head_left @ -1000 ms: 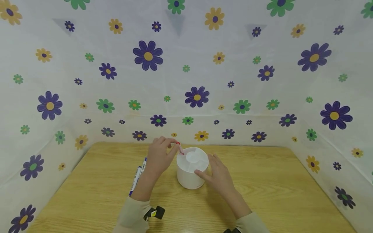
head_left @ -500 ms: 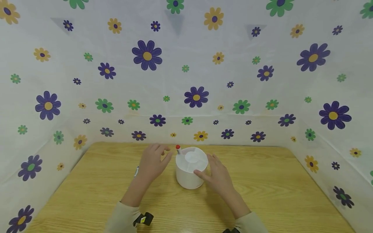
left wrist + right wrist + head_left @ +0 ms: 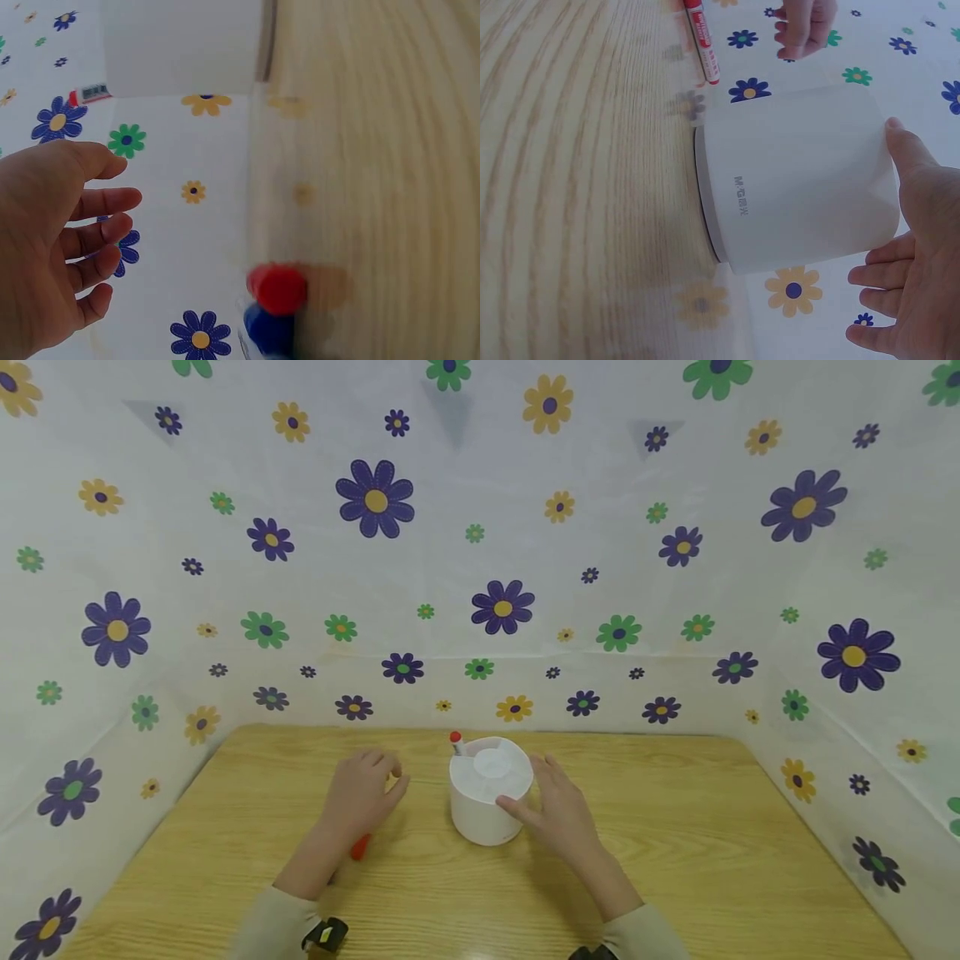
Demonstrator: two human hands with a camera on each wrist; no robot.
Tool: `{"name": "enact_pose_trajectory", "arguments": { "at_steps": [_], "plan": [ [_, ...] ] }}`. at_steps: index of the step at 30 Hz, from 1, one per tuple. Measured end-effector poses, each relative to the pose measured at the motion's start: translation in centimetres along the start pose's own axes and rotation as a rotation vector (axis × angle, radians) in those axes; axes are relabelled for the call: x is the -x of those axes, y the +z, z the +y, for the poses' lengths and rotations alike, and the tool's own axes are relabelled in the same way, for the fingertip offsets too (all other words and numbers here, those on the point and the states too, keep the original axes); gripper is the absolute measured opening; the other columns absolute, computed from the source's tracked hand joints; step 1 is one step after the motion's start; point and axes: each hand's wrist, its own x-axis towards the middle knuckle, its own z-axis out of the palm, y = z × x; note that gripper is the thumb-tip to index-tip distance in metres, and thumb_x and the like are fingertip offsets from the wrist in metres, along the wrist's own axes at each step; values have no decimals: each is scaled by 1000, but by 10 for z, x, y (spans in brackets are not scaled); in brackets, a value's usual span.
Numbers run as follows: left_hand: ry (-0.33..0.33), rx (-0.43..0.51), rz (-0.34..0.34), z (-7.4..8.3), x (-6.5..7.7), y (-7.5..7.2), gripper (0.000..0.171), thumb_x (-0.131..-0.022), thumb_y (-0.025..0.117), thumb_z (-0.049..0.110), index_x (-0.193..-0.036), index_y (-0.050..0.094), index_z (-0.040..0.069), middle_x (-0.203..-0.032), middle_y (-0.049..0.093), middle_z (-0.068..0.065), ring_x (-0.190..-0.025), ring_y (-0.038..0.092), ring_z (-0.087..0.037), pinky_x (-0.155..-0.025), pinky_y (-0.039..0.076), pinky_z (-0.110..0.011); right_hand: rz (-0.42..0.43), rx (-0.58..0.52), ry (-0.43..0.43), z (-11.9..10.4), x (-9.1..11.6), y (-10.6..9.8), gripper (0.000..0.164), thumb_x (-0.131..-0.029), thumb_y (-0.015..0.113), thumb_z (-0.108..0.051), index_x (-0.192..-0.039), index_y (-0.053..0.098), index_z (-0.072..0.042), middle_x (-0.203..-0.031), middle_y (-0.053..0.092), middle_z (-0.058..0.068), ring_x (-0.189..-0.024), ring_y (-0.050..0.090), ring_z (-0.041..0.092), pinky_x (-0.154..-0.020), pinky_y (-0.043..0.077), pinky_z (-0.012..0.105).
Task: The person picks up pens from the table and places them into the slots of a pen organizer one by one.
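A white round pen holder (image 3: pixel 487 810) with several compartments stands upright on the table. One red-capped marker (image 3: pixel 456 742) leans in its back left compartment. My right hand (image 3: pixel 562 814) rests against the holder's right side, its thumb at the rim and its fingers extended; in the right wrist view the holder's wall (image 3: pixel 802 180) hides part of the index finger. My left hand (image 3: pixel 363 793) hovers apart from the holder on the left, holding nothing, with fingers relaxed. Below it lies a red marker (image 3: pixel 361 846), mostly hidden by the wrist in the head view.
The left wrist view shows a red marker end (image 3: pixel 279 289) beside a blue one (image 3: pixel 268 330) on the table. A wooden table (image 3: pixel 675 843) extends around the holder, bounded by a white flowered cloth (image 3: pixel 600 543) at the back and sides.
My left hand let go of the red-capped marker, which now stands in the holder, and moved left and nearer. A red marker on the table came into view. My right hand stayed at the holder.
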Motion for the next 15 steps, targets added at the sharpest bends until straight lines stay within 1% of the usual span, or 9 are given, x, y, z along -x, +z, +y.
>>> {"name": "enact_pose_trajectory", "arguments": {
  "at_steps": [3,5,7,10,12,15],
  "plan": [
    [27,-37,-26,-8,2,1,17,-84,73,29,-81,63,14,-84,66,-2,-84,61,-26,-69,47,-45,3,0,1,-1,0,0,85,-84,67,-56,-145,41,-3,-149,45,18,-145,32,37,-109,33,63],
    [45,-69,-60,-12,2,2,19,-84,73,30,-82,62,15,-85,65,-2,-83,60,-25,-69,47,-44,7,0,0,-1,0,0,86,-83,67,-56,-145,41,-3,-149,45,18,-145,32,36,-109,33,62],
    [53,-104,-112,-17,0,3,19,-85,71,32,-83,61,15,-83,64,-1,-80,58,-24,-68,45,-43,8,1,-2,-1,0,0,86,-83,67,-56,-145,41,-3,-149,45,18,-145,33,36,-109,33,62],
    [45,-146,-202,-23,-6,4,20,-87,68,34,-86,62,14,-85,63,-2,-81,56,-23,-69,44,-42,9,4,-4,0,0,1,86,-83,67,-57,-145,42,-3,-149,46,17,-145,33,36,-109,34,62],
    [30,-172,-261,-26,-11,4,21,-88,65,35,-88,62,13,-90,63,-4,-85,56,-25,-73,45,-44,8,3,-2,-1,0,0,86,-83,67,-58,-145,41,-3,-149,46,18,-145,33,36,-108,34,63],
    [22,-203,-331,-30,-16,6,28,-89,63,36,-98,64,10,-101,65,-9,-96,58,-30,-82,46,-49,9,3,-1,-1,1,-1,87,-83,67,-58,-145,41,-3,-148,46,19,-144,33,37,-107,35,63]
  ]
}}
